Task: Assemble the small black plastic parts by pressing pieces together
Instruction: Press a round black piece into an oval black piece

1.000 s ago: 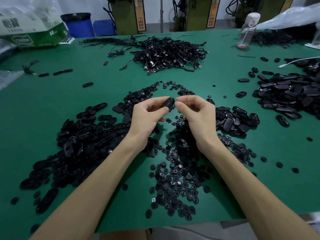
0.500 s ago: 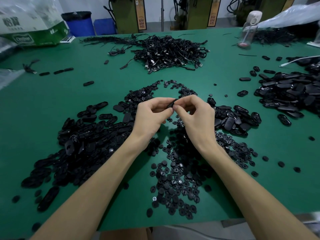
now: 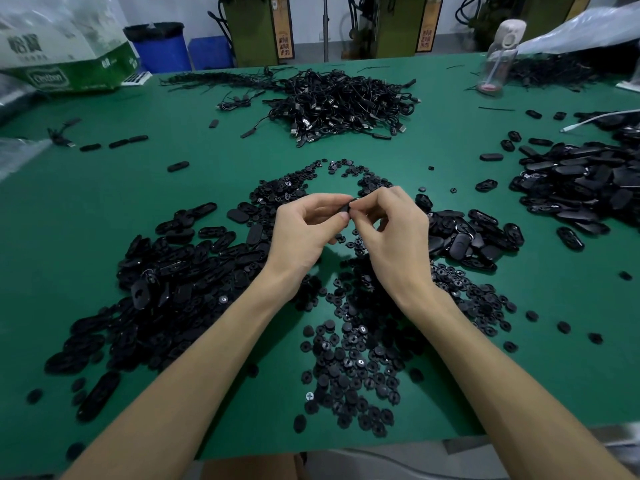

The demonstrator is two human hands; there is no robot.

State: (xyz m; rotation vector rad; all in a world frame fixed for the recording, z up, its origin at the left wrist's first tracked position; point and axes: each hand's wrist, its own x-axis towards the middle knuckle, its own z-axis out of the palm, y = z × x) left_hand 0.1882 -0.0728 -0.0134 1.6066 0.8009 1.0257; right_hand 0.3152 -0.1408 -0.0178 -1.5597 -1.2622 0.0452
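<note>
The left hand [image 3: 304,233] and right hand [image 3: 393,237] pinch one small black plastic part [image 3: 346,206]. The opposed grips probably serve to press its pieces together.

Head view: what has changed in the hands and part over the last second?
The left hand and right hand closed together: the small black oval plastic part, exposed between fingertips before, is now pinched by both and mostly hidden. The piles of black parts on the green table stayed put.

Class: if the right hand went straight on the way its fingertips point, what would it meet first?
Probably the small black part the right hand pinches, then the left hand just beyond.
</note>
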